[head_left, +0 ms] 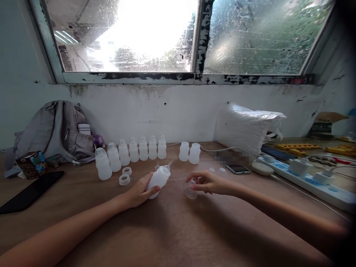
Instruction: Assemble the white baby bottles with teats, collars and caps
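The left hand (141, 190) is wrapped round a bottle (157, 183); right of that bottle, the right hand (207, 181) curls over a clear piece (190, 193), pinching or not I can't tell.

Worn room, apparently makeshift workspace — peeling window frame (130, 76), stained wall (167, 115), bottles (134, 151), power strip (308, 181) on brown table (172, 233).

bright, grimy window (191, 44) – stained white wall (167, 115) – brown tabletop (155, 237)

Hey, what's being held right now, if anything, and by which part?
The left hand holds a tilted bottle around its body. The right hand is at a clear round piece; whether it's gripped can't be told.
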`<state>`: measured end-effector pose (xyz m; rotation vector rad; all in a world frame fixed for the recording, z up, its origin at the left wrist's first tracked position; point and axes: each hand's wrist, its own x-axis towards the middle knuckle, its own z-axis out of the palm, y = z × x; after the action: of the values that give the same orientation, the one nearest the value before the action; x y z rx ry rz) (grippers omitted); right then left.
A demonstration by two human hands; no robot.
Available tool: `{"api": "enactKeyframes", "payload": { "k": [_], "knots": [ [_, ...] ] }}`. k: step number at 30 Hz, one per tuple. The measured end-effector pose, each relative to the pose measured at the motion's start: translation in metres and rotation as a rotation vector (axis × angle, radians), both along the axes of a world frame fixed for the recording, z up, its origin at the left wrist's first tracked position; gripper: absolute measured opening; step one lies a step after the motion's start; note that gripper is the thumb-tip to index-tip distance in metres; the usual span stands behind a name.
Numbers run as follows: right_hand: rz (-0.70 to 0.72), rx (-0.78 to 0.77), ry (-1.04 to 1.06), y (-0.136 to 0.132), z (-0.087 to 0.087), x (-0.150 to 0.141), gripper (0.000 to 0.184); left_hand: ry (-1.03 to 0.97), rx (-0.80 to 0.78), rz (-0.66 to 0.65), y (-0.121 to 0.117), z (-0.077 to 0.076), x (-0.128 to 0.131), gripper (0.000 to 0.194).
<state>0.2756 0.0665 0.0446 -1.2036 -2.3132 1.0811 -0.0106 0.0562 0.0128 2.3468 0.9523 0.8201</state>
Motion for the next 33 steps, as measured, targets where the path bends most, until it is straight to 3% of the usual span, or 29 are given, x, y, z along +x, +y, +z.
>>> {"api": "enactKeyframes", "payload": {
  "k": [3,5,8,13,19,24,33],
  "knots": [
    [-0.1,0.143,0.174,0.0,-0.017,-0.022,0.032,0.009,0.103,0.083,-0.002,0.001,0.001,0.033],
    [-0.199,0.189,0.332,0.002,-0.029,-0.031,0.03,-0.013,0.09,0.125,-0.003,0.002,0.002,0.037],
    [-0.332,0.107,0.559,0.008,-0.041,-0.032,0.03,-0.073,0.029,0.199,-0.003,0.002,0.001,0.047],
    [-0.496,-0.058,0.763,0.017,-0.046,-0.027,0.032,-0.133,0.009,0.324,0.0,0.0,0.003,0.031],
    [-0.383,-0.003,0.688,0.01,-0.041,-0.029,0.032,-0.132,-0.012,0.361,-0.001,0.001,0.004,0.032],
    [-0.237,0.058,0.618,0.001,-0.036,-0.031,0.029,-0.123,0.037,0.312,-0.001,0.001,0.002,0.032],
    [-0.165,0.021,0.515,-0.014,-0.032,-0.035,0.035,-0.036,0.18,0.154,-0.008,0.002,0.003,0.034]
  ]
}}
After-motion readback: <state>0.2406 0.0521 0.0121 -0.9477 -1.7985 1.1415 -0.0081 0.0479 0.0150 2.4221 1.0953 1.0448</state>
